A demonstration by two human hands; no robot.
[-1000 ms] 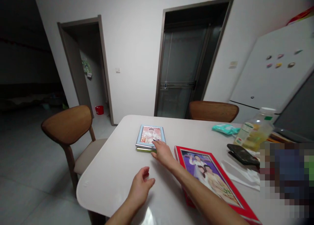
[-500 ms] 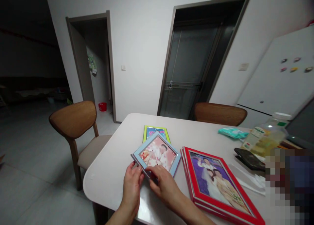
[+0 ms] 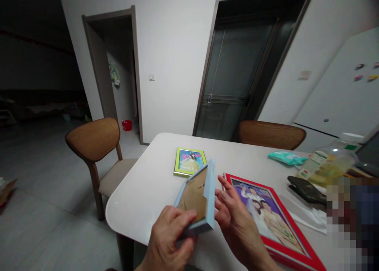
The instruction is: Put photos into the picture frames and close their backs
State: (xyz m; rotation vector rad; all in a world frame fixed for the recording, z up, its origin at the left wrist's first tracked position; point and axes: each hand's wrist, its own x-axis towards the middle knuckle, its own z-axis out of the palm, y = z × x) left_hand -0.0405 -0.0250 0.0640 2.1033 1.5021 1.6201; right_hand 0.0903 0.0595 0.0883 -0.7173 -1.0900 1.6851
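Observation:
My left hand (image 3: 173, 237) grips the lower left edge of a light blue picture frame (image 3: 209, 196), thumb on its back. The frame is tilted up off the table, its brown backing board (image 3: 195, 192) facing me and its picture hidden. Beside its right edge is my right hand (image 3: 233, 215), fingers apart; whether the fingertips touch the frame I cannot tell. Beyond it a yellow-green picture frame (image 3: 177, 162) lies face up. To the right, partly behind my right hand, red picture frames (image 3: 284, 208) lie stacked, the top one showing a wedding photo.
The white table (image 3: 142, 184) has a rounded left corner. On its right side are a turquoise packet (image 3: 287, 158), a large bottle of yellowish liquid (image 3: 328, 164), a dark wallet-like case (image 3: 308, 190) and clear plastic (image 3: 304, 213). Wooden chairs (image 3: 94, 141) stand left and behind.
The light blue frame has been lifted and turned over, from picture side to backing. My right hand has moved from its front edge to its right side. The yellow-green frame is now more uncovered.

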